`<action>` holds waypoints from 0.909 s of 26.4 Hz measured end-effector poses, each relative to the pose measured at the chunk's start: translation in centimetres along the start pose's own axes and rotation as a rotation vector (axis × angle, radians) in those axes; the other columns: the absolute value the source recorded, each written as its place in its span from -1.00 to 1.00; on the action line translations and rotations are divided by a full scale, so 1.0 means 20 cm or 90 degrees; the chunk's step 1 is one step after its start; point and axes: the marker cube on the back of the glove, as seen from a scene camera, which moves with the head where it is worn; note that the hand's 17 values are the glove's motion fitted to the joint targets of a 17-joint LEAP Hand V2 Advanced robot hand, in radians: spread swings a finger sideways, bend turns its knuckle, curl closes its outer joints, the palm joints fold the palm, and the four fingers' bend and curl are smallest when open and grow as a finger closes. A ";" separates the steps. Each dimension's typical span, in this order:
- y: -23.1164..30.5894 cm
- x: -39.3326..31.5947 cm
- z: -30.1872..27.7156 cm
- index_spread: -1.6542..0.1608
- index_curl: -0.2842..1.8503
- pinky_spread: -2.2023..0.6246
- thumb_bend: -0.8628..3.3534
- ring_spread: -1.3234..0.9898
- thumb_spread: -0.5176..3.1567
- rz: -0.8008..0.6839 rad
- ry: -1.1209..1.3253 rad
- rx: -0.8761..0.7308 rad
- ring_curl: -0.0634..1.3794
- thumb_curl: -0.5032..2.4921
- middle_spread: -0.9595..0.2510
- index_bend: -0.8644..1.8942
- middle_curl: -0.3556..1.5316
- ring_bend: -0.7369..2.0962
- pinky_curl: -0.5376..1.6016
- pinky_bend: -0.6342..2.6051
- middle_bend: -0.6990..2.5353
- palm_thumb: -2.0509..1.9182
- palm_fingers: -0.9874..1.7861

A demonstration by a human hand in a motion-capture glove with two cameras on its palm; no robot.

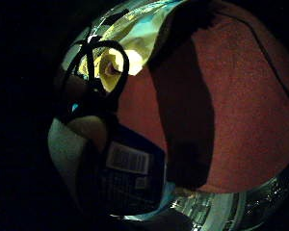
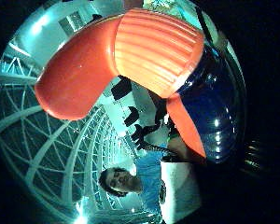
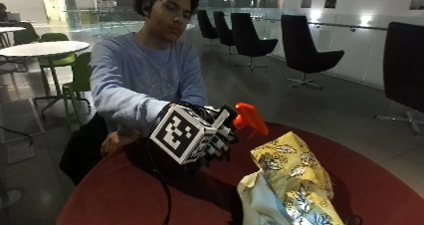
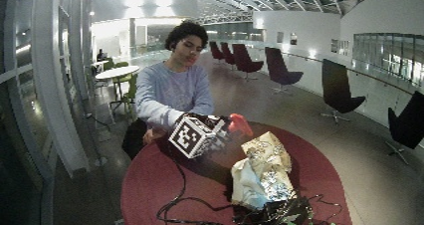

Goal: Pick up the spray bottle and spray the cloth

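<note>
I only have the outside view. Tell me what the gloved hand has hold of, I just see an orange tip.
Observer: The right hand grips a spray bottle, blue body, orange head.
Operator: Give me the label side.
Observer: A white barcode label on the blue body faces the palm.
Operator: Say what lies under the hand.
Observer: The red tabletop, with the yellow floral cloth beside it.
</note>
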 end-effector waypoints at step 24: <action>0.09 -0.27 0.33 0.61 -0.34 0.64 -0.60 0.15 -0.21 -0.226 -0.057 0.095 -0.35 -0.29 0.50 -0.27 -0.10 -0.12 -0.15 -0.43 -0.36 0.45 0.55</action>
